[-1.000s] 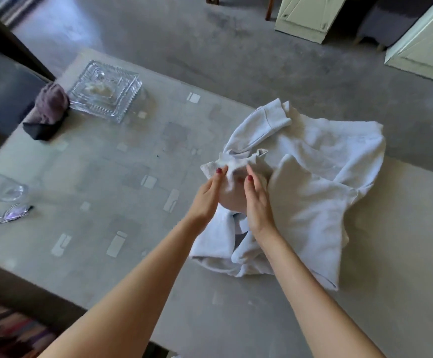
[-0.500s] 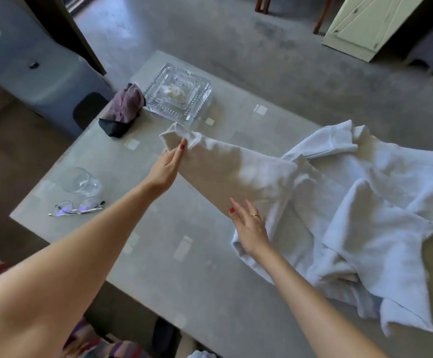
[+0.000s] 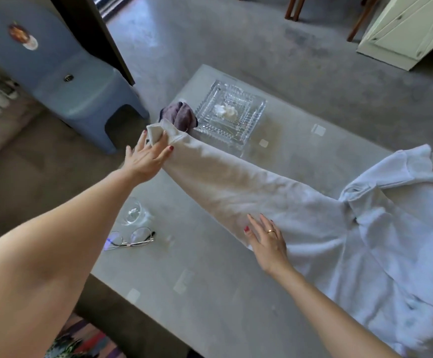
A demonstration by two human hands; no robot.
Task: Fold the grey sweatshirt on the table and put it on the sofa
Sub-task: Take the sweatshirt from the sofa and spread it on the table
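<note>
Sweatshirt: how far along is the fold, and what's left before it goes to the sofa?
Early. Done: one sleeve is stretched out straight across the table. In hand: the left hand holds its cuff while the right hand lies flat on the sleeve. Left: the grey sweatshirt body lies rumpled and unfolded, so every fold and the carry to the sofa remain.

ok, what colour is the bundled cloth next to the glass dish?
Dusty purple cloth, beside the glass dish; head view.

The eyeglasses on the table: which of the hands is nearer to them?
Right. The right hand rests flat on the sweatshirt sleeve, beside the eyeglasses. The left hand holds the cuff, farther up the table.
</note>
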